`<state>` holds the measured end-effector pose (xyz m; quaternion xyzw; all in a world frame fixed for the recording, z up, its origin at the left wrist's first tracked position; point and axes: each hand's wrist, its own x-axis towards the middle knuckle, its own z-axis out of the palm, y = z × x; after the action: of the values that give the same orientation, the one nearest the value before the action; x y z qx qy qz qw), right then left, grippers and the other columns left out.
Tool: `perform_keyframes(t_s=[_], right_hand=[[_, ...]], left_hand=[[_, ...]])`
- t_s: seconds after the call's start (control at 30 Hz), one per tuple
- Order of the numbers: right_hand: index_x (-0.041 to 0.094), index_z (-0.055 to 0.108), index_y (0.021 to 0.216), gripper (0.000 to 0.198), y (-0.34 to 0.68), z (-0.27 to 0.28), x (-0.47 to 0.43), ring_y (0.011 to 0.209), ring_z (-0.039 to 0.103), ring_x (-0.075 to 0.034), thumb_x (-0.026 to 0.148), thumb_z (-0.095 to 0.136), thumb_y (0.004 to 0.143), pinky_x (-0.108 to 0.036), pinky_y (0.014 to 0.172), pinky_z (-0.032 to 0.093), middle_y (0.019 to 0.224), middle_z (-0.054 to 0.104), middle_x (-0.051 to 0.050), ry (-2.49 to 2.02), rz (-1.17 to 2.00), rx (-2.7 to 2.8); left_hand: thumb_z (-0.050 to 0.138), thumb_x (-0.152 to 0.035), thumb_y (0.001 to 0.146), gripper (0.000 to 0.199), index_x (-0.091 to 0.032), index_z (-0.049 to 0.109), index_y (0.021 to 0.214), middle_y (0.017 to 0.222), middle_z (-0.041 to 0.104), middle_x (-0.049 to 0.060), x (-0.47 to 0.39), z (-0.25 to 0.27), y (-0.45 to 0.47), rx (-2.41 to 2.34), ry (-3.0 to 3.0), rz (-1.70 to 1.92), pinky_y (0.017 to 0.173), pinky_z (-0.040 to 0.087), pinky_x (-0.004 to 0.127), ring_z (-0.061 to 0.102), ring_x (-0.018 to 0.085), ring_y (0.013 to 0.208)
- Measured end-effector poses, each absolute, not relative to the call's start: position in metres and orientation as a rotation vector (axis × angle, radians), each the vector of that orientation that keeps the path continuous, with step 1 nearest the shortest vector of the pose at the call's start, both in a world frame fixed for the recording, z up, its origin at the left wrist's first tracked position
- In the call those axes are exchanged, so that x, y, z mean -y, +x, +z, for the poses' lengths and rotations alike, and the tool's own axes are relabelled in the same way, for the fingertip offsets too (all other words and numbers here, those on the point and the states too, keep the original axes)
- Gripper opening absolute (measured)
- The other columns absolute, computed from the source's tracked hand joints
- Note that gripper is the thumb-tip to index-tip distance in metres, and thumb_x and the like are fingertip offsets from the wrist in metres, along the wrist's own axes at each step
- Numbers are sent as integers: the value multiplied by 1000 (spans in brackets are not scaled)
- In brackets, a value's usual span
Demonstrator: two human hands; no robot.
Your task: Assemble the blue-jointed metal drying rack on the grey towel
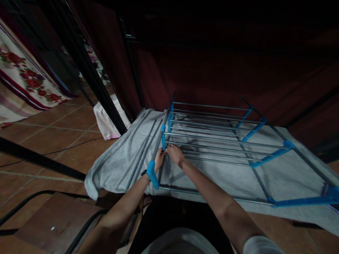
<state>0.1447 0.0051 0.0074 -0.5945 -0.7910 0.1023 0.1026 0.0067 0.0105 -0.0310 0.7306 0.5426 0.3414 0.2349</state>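
Note:
A rack of grey metal tubes with blue plastic connectors lies on a bed-like surface covered by a grey blanket. At its left end, my left hand reaches behind a side tube, its fingers curled at the lower end of a blue slotted bracket. My right hand is closed around the left end of a crosswise tube, close beside the left one. Both sets of fingertips meet near the bracket and are partly hidden. A blue corner piece stands in front of my left wrist.
Two loose metal tubes lie on the blanket left of the rack. Black metal posts rise at the left, with a striped cloth behind. A brown chair seat is at lower left. Dark red curtain hangs behind.

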Motion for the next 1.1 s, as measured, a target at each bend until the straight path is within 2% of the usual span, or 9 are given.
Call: perform_keyframes(t_s=[0.17,0.37,0.53,0.73,0.97,1.1], right_hand=[[14,70,111,33,148,9,-7,110,63,-23,19,39,102,-31,95,46,116,70,-12,-1695,317,2365],[17,71,111,37,151,12,-6,108,64,-20,8,37,98,-29,96,46,115,70,-9,-1675,320,2416],[16,71,111,37,152,14,-3,108,64,-21,10,37,98,-29,95,48,115,71,-10,-1678,349,2383],[14,71,108,35,155,18,-4,109,65,-22,9,39,96,-29,93,49,115,72,-12,-1642,395,2420],[12,71,109,35,154,15,-10,112,65,-22,4,42,92,-28,95,47,117,72,-14,-1654,440,2393],[14,72,106,32,156,14,-14,107,67,-22,11,42,96,-28,90,48,114,74,-12,-1669,469,2383]], left_hand=[[50,-28,98,17,-19,56,84,89,67,7,-9,-33,10,-1482,1991,945,88,51,36,63,22,90],[50,-24,96,13,-20,56,84,90,67,7,-14,-44,13,-1552,1996,947,90,52,35,65,22,93],[47,-26,98,17,-20,57,86,91,67,7,-14,-51,14,-1589,2040,932,93,51,37,65,23,96],[43,-30,100,22,-18,60,91,95,67,14,-14,-60,17,-1597,2064,963,92,51,45,65,28,97],[41,-37,101,29,-23,65,93,94,67,15,-16,-69,15,-1561,2096,1030,93,51,53,64,32,98],[35,-36,103,34,-19,63,92,93,66,16,-18,-72,15,-1503,2115,1047,92,50,54,64,32,96]])
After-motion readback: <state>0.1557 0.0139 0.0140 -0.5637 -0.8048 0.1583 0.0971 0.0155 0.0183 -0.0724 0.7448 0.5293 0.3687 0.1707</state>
